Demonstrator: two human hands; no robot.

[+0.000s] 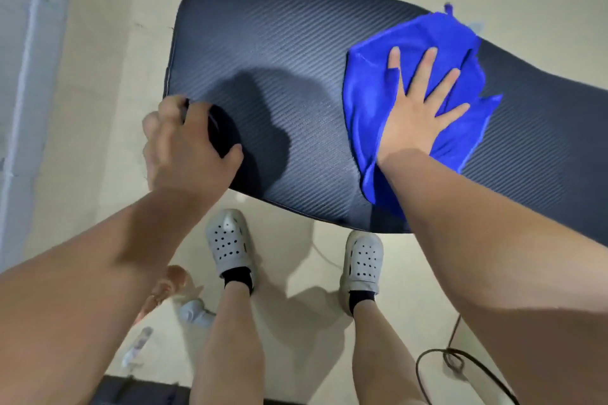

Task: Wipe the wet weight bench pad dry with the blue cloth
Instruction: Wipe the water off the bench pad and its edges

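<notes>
Your right hand lies flat on the blue cloth, palm down, fingers straight and spread wide. It pinches nothing and simply presses the fabric onto the bench pad. In my judgement the spread is sound practice, since it puts a broad patch of cloth against the surface rather than a bunched ridge. The cloth is rumpled and sits on the right-hand part of the pad. It spills over the far edge and reaches down toward the near edge, where your forearm hides its end. Your left hand grips the pad's near left corner, fingers curled over the edge and thumb laid on the top face. This reads as a brace to steady the pad against the push of the wiping hand. Between the two hands a wide stretch of ribbed dark surface lies uncovered, partly in shadow. You cannot tell wet from dry on it, as the sheen may be texture only. Judged from position, the wipe is mid-course, with the left half not yet covered. Risk noted: the overhanging cloth could slip off the far edge on an outward sweep. Your shoes stand on the pale floor just beside the pad's near edge, and a cable loops at lower right.
</notes>
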